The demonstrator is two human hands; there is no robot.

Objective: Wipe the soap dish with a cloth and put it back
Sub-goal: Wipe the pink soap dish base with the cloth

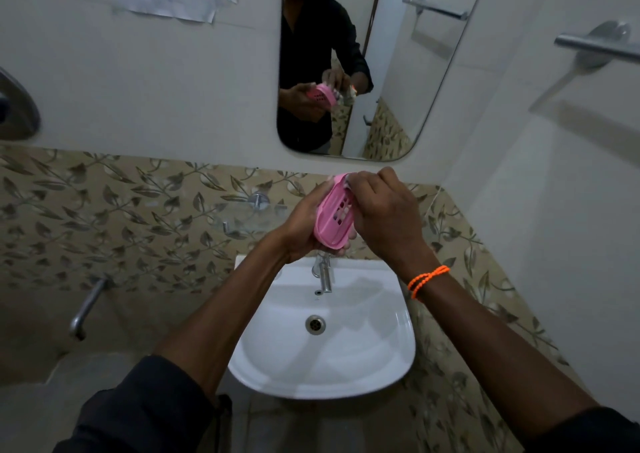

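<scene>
Pink oval soap dish (333,218) with slotted base, tilted on edge above white sink (363,359), left grip (300,226) clasped beneath it, right grip (382,212) at 3 o'clock pinching a pale cloth (348,185) onto its rim

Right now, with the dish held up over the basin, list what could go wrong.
1. The left hand holds the pink soap dish tilted in the air above the white sink; a slip would likely drop it into the basin or onto the tap.
2. The right hand covers the cloth almost wholly, so patches may be missed.
3. The dish's slots could snag the cloth.
</scene>
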